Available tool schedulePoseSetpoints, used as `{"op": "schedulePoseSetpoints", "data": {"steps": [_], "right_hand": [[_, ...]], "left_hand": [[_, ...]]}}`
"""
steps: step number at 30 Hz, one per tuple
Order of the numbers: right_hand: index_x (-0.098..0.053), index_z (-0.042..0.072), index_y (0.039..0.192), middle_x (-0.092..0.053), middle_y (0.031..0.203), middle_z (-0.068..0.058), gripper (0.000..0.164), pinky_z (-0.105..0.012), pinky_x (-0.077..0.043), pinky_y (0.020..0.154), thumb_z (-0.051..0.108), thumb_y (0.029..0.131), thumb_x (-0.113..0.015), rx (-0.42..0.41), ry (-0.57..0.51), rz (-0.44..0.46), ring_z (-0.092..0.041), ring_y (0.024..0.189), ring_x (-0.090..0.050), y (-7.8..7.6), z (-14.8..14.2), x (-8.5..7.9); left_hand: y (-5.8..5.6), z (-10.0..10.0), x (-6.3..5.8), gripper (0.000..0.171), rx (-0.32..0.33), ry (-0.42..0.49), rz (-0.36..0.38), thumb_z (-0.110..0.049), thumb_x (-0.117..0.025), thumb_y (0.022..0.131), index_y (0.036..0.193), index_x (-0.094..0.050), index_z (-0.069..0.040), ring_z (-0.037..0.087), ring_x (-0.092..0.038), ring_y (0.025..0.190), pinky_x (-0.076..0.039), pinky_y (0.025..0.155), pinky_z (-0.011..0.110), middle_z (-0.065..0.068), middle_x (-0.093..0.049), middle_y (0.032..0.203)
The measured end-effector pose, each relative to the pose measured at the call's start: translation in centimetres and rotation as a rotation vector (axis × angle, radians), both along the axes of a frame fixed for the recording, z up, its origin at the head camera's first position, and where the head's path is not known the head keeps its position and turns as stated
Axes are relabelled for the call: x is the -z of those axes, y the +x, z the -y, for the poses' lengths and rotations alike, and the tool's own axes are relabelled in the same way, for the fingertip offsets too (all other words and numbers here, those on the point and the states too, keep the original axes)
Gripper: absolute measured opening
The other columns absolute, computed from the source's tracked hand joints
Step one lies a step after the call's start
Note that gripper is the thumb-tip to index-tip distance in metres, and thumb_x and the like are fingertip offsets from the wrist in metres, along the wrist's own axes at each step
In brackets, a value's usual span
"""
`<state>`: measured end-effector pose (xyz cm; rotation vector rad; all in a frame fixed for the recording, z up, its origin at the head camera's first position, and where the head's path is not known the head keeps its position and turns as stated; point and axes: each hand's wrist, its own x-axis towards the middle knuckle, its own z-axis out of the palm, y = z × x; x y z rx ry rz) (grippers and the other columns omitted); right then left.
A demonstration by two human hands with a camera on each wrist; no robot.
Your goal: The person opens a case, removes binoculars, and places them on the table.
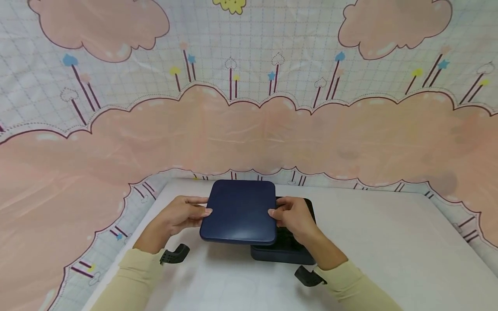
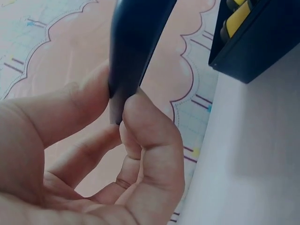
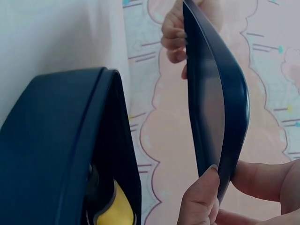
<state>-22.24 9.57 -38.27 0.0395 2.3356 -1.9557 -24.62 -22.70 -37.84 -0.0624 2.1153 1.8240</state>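
A dark blue, square lid (image 1: 241, 211) with rounded corners is held up over the white table, its smooth top facing the head camera. My left hand (image 1: 180, 216) pinches its left edge between thumb and fingers. At the right edge, my right hand (image 1: 293, 218) pinches it the same way. Below and to the right stands an open dark blue box (image 1: 282, 255), partly hidden by the lid and my right hand. Inside the box, the right wrist view shows a yellow and black object (image 3: 117, 208); part of its yellow surface (image 2: 236, 19) also shows in the left wrist view.
The white table (image 1: 389, 242) reaches back to a patterned curtain (image 1: 330, 138) with pink clouds, which also runs along both sides. Black wrist mounts (image 1: 175, 254) stick out from both sleeves, close over the table.
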Motion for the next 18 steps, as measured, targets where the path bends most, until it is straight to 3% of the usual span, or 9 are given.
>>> {"op": "schedulePoseSetpoints", "data": {"steps": [7,18], "right_hand": [[-0.070,-0.005,0.124,-0.064,0.087,-0.009,0.034,-0.035,-0.066,0.077,-0.001,0.091,-0.076,0.005,-0.009,0.005,-0.015,0.077,-0.070,0.0,1.3,0.3],[-0.067,-0.006,0.129,-0.064,0.093,-0.013,0.039,-0.037,-0.066,0.081,0.000,0.092,-0.076,-0.014,-0.020,0.012,-0.018,0.078,-0.069,-0.1,3.4,0.9]], "left_hand": [[0.3,1.4,0.1,0.068,0.020,0.019,-0.010,-0.002,-0.071,0.096,0.154,-0.039,0.011,0.006,-0.069,0.077,-0.059,0.073,0.026,-0.003,-0.077,0.096],[0.7,3.8,0.2,0.069,0.038,0.034,-0.007,0.000,-0.067,0.098,0.156,-0.032,0.015,0.006,-0.071,0.079,-0.061,0.074,0.027,-0.005,-0.078,0.095]]}}
